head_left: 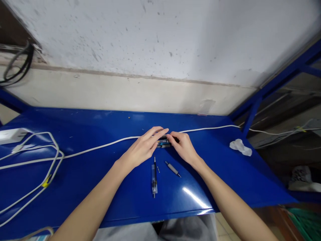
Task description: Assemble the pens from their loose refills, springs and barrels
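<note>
Several dark pens (164, 143) with bits of blue lie side by side on the blue table, partly hidden by my hands. My left hand (142, 146) reaches over their left end, fingers stretched out and thumb low beside them. At the right end, the curled fingers of my right hand (186, 146) pinch a pen; its tip is covered. Closer to me lie a clear pen barrel (154, 180) with a dark refill, a slim dark pen part (154, 161), a tiny spring-like piece (158, 169) and a grey pen grip section (173, 169).
A white cable (100, 148) runs across the blue table (112, 197) behind my hands. Looped white cords (54, 147) and a white adapter (12, 135) are at the left. Crumpled white tissue (240, 147) lies at the right. A wall (140, 93) stands behind.
</note>
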Available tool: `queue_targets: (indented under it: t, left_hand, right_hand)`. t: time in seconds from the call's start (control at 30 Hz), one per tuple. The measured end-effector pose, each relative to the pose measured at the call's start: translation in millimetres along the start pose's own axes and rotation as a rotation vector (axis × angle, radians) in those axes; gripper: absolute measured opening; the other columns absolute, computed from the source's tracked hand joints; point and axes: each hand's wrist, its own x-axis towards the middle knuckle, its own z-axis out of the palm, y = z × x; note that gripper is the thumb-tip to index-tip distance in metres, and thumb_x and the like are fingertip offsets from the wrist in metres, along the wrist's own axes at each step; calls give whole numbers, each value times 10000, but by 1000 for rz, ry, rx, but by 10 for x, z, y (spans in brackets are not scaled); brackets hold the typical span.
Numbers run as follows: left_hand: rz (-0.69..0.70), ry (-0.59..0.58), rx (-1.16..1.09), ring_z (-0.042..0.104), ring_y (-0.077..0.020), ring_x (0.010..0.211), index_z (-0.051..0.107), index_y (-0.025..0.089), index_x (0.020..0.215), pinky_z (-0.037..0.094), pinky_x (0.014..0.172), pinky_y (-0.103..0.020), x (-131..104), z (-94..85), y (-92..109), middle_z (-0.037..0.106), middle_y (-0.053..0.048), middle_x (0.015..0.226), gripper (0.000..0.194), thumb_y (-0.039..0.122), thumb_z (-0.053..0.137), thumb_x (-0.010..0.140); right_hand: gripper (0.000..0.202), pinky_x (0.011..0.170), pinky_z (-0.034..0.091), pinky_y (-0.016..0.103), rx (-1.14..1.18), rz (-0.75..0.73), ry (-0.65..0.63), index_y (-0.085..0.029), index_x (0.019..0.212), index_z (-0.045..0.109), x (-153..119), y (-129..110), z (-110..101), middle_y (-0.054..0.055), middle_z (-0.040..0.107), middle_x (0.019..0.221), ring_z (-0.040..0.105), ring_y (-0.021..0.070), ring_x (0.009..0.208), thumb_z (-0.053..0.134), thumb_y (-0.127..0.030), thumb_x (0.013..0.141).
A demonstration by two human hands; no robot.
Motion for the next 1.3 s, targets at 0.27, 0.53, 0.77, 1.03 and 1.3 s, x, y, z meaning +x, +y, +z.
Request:
queue_targets:
  t: [0.27,0.53,0.77,1.03,1.3]
  left_hand:
    - [28,-23,-53,587,-185,1302,453,276,1498,528,1093,-367,-4,9,-35,529,-85,1429,499,100,446,1031]
    - [35,-13,89,716,-229,1087,530,236,1440,598,937,-396,-21,40,-65,714,-89,1256,399,265,533,1042]
    - [30,-11,132,710,-236,1042,566,200,1411,588,916,-411,-14,20,-50,729,-104,1185,382,247,549,1033]
    - [34,-5,129,716,-240,1005,589,189,1377,588,882,-398,-3,9,-35,739,-100,1152,356,250,558,1028]
    - [56,15,125,703,-221,1009,619,192,1308,559,886,-363,-5,5,-63,729,-81,1154,292,267,544,1036]
  right_hand:
    - [396,600,289,270,1,-14,-1,-192,679,510,3,-6,-5,-37,499,626,420,119,589,476,-354,1039]
    - [250,658,389,258,77,19,-13,-192,1009,686,-15,-26,17,-5,669,770,566,144,660,491,-346,1034]
    - [242,627,379,256,82,23,-13,-189,1065,680,-30,-34,16,-12,654,721,547,137,611,499,-347,1033]
    - [230,629,382,244,97,7,-2,-189,1078,680,-27,-22,13,-17,659,747,549,124,630,516,-342,1031]
    - [227,631,380,250,95,0,-16,-187,1062,680,-25,-22,15,-20,655,731,544,124,619,515,-340,1034]
